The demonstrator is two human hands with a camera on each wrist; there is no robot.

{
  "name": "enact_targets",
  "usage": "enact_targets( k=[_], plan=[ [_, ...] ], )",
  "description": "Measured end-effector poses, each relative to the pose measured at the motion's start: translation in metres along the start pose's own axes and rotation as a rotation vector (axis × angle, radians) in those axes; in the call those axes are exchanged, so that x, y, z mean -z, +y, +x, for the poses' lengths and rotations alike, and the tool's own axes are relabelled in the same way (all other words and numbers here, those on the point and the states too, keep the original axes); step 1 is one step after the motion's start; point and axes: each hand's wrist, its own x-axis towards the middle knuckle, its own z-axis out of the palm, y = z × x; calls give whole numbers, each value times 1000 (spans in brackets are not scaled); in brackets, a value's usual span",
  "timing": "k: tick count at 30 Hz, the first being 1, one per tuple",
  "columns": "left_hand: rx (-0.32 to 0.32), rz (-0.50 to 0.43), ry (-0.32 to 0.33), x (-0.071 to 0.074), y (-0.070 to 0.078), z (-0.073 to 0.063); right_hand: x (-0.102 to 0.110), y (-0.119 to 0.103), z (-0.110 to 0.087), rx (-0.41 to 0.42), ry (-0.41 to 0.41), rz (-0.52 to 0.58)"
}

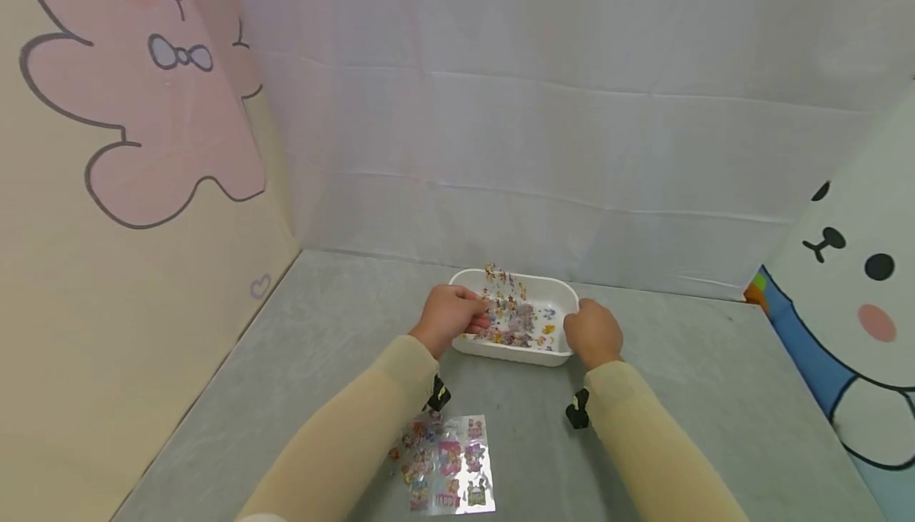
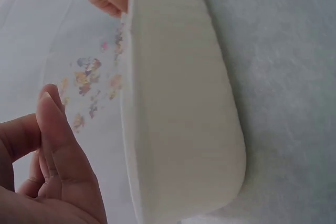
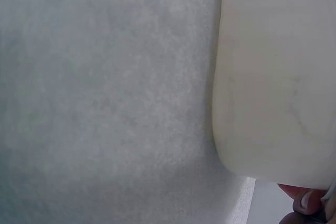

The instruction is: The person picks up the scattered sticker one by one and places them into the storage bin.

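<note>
Over the left part of a white plastic tray [image 1: 515,355], my left hand [image 1: 450,317] pinches a clear sticker sheet [image 1: 506,290] between thumb and fingers. The sheet is see-through, with small colourful figures, and stands tilted up from the tray. In the left wrist view the left hand [image 2: 60,156] shows its thumb against the fingertips, beside the tray's wall [image 2: 178,98]. My right hand [image 1: 595,334] grips the tray's right rim. From the right wrist only a few fingertips [image 3: 304,201] show at the tray's end. More colourful stickers [image 1: 546,331] lie inside the tray.
Shiny sticker sheets [image 1: 461,466] lie on the grey table [image 1: 529,458] in front of the tray, partly under my left forearm. A white curtain [image 1: 536,148] hangs behind the table. Cartoon-printed panels [image 1: 143,109] stand at both sides.
</note>
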Motion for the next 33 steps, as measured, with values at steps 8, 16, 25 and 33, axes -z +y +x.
enact_targets(
  k=[8,16,25,33],
  plan=[
    [-80,388,74,-11,-4,-1,2,1,1,6,7,-7],
    [-213,762,109,-13,-8,-2,-4,-3,4,-7,14,-14],
    [-213,1039,202,-10,-9,3,-4,-5,6,-4,24,-22],
    [-227,1139,227,1,-14,1,-6,-5,8,1,25,-27]
  ],
)
